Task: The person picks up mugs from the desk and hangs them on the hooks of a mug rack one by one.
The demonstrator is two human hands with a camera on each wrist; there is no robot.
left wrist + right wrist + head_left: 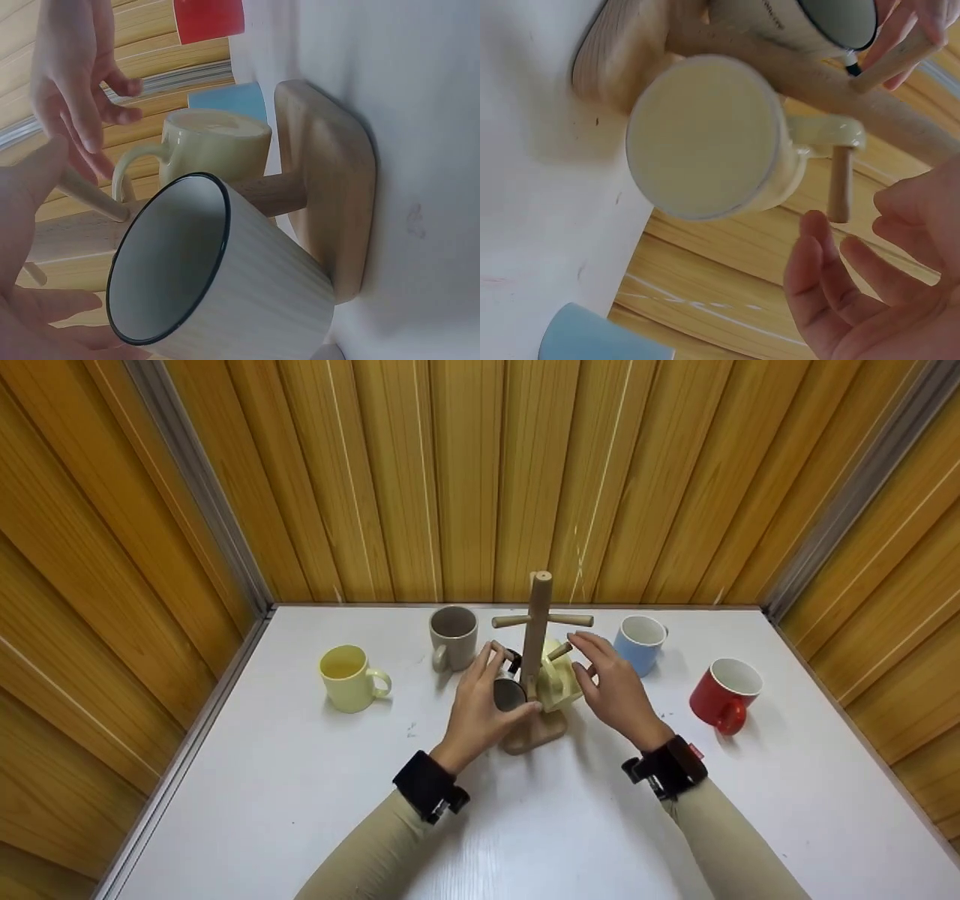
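Note:
A wooden mug tree [536, 637] stands on the table between my hands. Low on its left side, a white mug with a black rim [262, 285] hangs tilted, its mouth facing my left hand [474, 706]. That hand's thumb and fingers are spread around the mug's mouth, and the left wrist view shows the thumb tip by a peg end. A pale yellow mug [705, 142] hangs by its handle from a peg [841, 187] on the right side. Just off that peg's end is my right hand [619, 690], fingers loosely bent with nothing between them.
A yellow mug [345, 688] and a taupe mug [457, 643] stand upright to the left of the tree. On the right are a blue mug [636, 651] and a red mug [711, 694]. Wood-look panels [465, 480] enclose the white table [247, 780].

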